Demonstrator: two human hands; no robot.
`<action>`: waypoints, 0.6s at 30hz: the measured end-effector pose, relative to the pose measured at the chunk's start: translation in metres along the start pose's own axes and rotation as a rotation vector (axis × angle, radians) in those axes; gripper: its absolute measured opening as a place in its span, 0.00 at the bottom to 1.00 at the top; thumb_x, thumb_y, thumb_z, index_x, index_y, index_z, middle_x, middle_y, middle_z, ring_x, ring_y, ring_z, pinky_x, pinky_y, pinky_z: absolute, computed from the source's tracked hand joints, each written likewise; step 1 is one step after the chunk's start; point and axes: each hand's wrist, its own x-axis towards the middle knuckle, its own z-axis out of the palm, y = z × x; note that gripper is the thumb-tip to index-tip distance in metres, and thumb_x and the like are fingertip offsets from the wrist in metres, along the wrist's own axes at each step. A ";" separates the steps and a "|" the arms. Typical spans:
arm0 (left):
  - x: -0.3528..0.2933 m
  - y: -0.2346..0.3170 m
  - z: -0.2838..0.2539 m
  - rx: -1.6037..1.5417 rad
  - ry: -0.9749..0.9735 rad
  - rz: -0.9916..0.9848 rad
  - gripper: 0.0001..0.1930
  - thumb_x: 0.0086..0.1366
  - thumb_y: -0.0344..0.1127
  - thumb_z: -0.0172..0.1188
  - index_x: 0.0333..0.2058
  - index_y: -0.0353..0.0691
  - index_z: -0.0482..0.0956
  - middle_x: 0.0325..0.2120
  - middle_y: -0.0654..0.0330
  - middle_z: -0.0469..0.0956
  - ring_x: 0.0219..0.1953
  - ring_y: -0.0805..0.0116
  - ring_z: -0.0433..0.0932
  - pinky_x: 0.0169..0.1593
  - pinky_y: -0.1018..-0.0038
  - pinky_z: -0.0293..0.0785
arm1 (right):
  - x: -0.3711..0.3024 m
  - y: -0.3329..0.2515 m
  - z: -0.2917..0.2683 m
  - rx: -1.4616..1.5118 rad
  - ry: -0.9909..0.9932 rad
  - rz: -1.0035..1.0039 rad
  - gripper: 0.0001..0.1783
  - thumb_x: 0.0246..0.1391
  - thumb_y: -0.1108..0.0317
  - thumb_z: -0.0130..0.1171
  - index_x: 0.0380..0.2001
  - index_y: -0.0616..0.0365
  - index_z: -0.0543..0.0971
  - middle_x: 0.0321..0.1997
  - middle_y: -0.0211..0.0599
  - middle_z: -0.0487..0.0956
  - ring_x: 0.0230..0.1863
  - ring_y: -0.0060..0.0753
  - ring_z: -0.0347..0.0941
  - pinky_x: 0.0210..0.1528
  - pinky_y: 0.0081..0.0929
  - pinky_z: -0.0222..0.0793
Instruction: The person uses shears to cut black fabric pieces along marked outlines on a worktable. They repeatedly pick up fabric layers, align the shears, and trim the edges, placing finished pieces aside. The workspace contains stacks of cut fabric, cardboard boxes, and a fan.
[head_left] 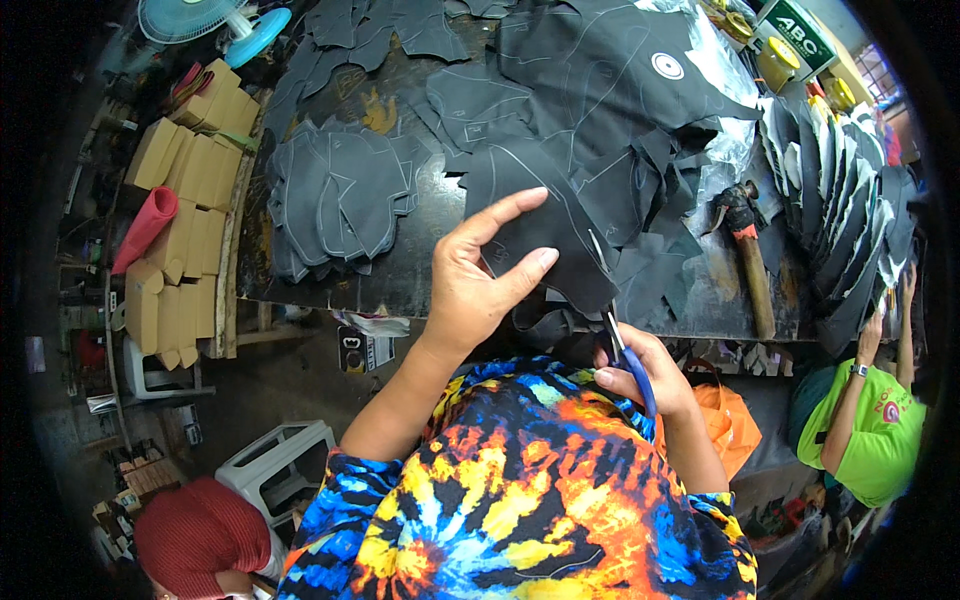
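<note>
A black leather piece with pale marked lines lies over the near edge of the dark table. My left hand is beside and partly over it, thumb and forefinger spread wide apart; its other fingers are hidden. Closed around the blue handles of a pair of scissors is my right hand. The scissor blades point away from me and meet the leather's right edge, one blade showing above it. Dark offcuts hang below the piece at the table edge.
Cut leather pieces are stacked at left, and a large marked sheet spreads behind. A hammer lies at right, near a row of dark pieces. Cardboard boxes stand left. A co-worker in green is at far right.
</note>
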 end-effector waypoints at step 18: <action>-0.013 -0.003 0.016 0.127 0.023 -0.002 0.28 0.56 0.26 0.74 0.57 0.38 0.81 0.51 0.56 0.84 0.51 0.70 0.81 0.58 0.73 0.74 | 0.006 0.011 0.018 -0.010 0.153 -0.016 0.08 0.59 0.71 0.68 0.37 0.59 0.77 0.29 0.17 0.70 0.30 0.11 0.63 0.33 0.16 0.62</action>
